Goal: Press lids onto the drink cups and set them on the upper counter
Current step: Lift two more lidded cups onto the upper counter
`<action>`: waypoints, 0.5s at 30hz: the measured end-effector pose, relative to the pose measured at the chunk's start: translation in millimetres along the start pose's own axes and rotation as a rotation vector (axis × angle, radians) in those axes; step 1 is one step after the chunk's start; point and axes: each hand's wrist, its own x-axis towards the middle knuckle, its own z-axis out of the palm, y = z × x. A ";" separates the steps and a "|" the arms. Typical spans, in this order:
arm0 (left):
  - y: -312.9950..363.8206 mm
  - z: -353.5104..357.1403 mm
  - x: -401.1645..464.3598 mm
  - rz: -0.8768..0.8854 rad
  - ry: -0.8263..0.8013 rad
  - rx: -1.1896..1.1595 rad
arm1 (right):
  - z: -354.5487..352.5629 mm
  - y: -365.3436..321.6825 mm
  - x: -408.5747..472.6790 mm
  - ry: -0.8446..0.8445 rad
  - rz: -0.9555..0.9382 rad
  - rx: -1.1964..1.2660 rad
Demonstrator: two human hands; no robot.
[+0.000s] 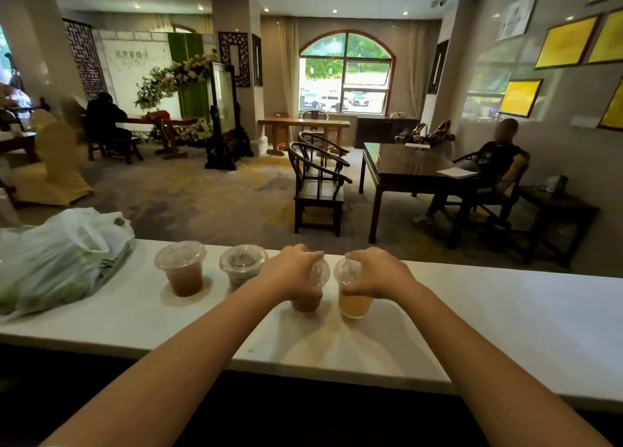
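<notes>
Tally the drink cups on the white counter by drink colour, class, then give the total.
Amber-brown: 2, the far-left cup and the cup under the left hand
Dark: 1, the second cup
Pale orange: 1, the cup under the right hand
Total: 4 cups

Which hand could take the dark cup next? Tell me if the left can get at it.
Probably yes: the dark cup stands just beside the left hand, nothing between them, but that hand grips another cup.
</notes>
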 end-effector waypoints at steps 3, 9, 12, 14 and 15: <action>-9.1 9.7 11.1 0.007 0.011 0.038 | 11.0 5.5 15.6 -0.012 -0.004 -0.014; -14.1 22.0 18.9 0.006 0.047 0.046 | 22.9 8.5 28.3 -0.003 -0.034 -0.033; -15.5 30.6 15.8 0.034 0.133 0.055 | 31.7 9.0 24.3 0.044 -0.043 -0.053; -16.6 37.7 12.0 0.058 0.192 0.108 | 36.0 9.9 17.5 0.100 -0.084 -0.105; -17.2 41.2 10.8 0.084 0.236 0.127 | 37.8 10.6 13.5 0.135 -0.116 -0.129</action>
